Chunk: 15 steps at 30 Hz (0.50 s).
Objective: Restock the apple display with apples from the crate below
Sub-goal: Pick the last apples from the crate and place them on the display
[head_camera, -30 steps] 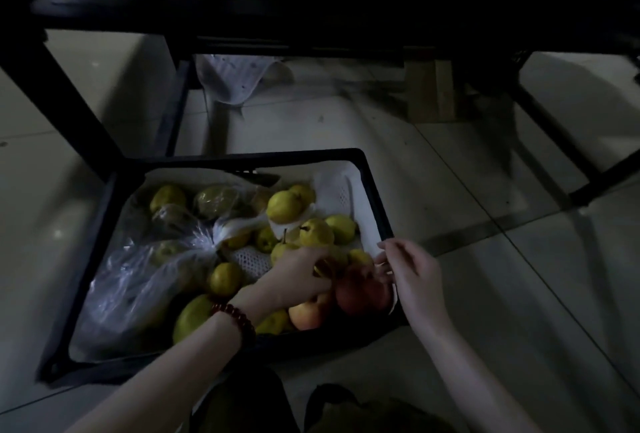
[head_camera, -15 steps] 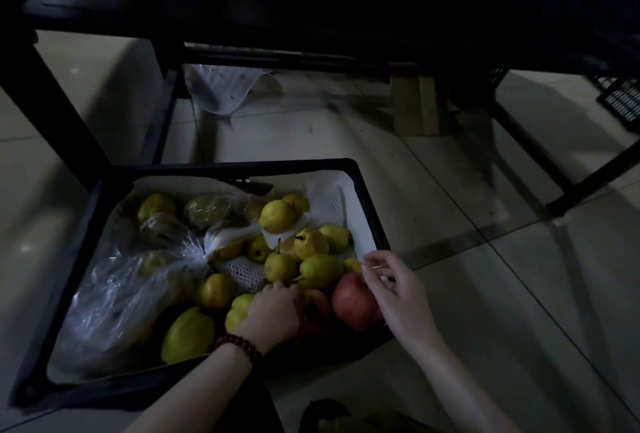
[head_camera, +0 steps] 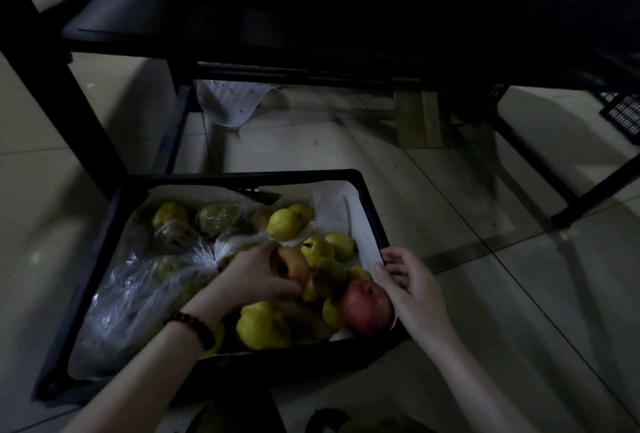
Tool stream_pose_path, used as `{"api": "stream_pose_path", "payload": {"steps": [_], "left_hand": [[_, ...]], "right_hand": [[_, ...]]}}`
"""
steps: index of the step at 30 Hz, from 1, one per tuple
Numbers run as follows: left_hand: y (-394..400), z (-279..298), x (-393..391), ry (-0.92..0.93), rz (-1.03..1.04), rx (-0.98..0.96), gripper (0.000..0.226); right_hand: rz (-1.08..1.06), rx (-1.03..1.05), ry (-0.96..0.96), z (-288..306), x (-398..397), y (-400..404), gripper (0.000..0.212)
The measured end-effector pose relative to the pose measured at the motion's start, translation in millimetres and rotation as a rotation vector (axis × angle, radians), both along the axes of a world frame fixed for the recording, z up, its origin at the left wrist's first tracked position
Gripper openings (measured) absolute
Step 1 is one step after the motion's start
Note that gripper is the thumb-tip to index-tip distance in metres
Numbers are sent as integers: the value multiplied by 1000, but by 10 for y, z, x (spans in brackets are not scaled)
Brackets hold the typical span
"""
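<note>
Since half a second ago my left hand (head_camera: pixel 256 276) has risen off the fruit pile with a reddish-orange apple (head_camera: pixel 291 268) in it; my right hand (head_camera: pixel 408 285) has shifted a little toward the crate's right rim. State of grip, left: fingers wrapped around the held apple, its dimpled end facing me. State of grip, right: fingers apart and loosely curled, holding nothing, fingertips at the white foam liner (head_camera: pixel 349 221). The deciding relation: a second red apple (head_camera: pixel 367 306) lies just beside my right palm, at about eight o'clock from it, touching the yellow-green pears (head_camera: pixel 266 325); my right hand is plainly the nearer one. That apple is round, with no long axis to align to, stem dimple tilted up. Skin looks smooth and waxy. The black plastic crate (head_camera: pixel 367 197) is rigid; a crinkled clear bag (head_camera: pixel 138 290) covers fruit at nine o'clock. The display itself is not visible above the dark shelf frame (head_camera: pixel 311 62).
</note>
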<state>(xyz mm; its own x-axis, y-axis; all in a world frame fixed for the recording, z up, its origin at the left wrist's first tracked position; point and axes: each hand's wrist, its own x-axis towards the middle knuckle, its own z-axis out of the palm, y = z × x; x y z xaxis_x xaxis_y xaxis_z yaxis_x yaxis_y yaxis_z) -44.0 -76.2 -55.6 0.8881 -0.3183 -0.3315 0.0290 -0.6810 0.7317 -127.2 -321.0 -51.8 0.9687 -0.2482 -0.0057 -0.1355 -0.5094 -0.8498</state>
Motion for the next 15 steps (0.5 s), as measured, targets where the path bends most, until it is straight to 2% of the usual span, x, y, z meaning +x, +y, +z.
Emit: {"api": "stream_pose_path", "payload": {"steps": [3,5,8,10,13,15], "left_hand": [[110,113,69,1,203,-172,86],[147,197,87,107,317,-400,83],[187,328,86,295,414,-690,69],[226,409,64,326,422,-736,67],[299,463,38,375,478,-801,72],[339,522,18,424,522,-849,51]], "right_hand": [[151,-95,132,-49,13,40,52],[276,-201,239,-99,31,106,70],[408,-533,319,-210,59,199,87],[423,-711,343,-283,61,228,91],[401,-722,456,-307,92,220,101],[404,-762,496,-280,142,213,101]]}}
